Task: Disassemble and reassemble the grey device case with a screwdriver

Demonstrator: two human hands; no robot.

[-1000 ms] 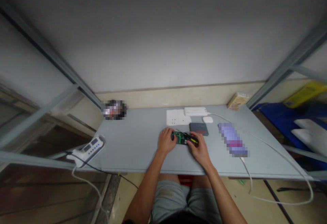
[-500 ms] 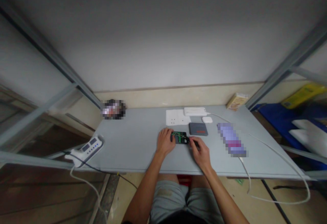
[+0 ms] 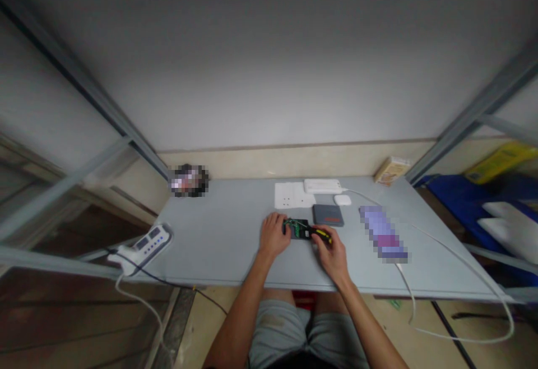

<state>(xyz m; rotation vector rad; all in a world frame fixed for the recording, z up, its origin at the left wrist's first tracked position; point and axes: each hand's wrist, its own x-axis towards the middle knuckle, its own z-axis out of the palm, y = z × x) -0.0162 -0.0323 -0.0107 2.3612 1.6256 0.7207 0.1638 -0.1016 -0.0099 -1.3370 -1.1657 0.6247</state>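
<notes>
My left hand (image 3: 274, 235) grips the left end of a small black device with an exposed green circuit board (image 3: 298, 229), which lies on the table. My right hand (image 3: 333, 249) is closed around the black and yellow handle of a screwdriver (image 3: 323, 235). The tool lies nearly flat, and its front end reaches the device's right edge. Its tip is too small to make out. Just behind the right hand is a dark grey flat box (image 3: 328, 215) with reddish lettering.
Behind the device lie a white sheet with several small dark screws (image 3: 287, 196), a white power bank (image 3: 323, 186) and a small white case (image 3: 342, 199). A phone (image 3: 383, 233) with a white cable is at right. A power strip (image 3: 150, 245) sits at the left edge, a small box (image 3: 392, 171) at back right.
The screwdriver's yellow handle stripe has come into sight as my right fingers shifted around it. My left hand keeps its hold on the device. The whole view has shifted slightly.
</notes>
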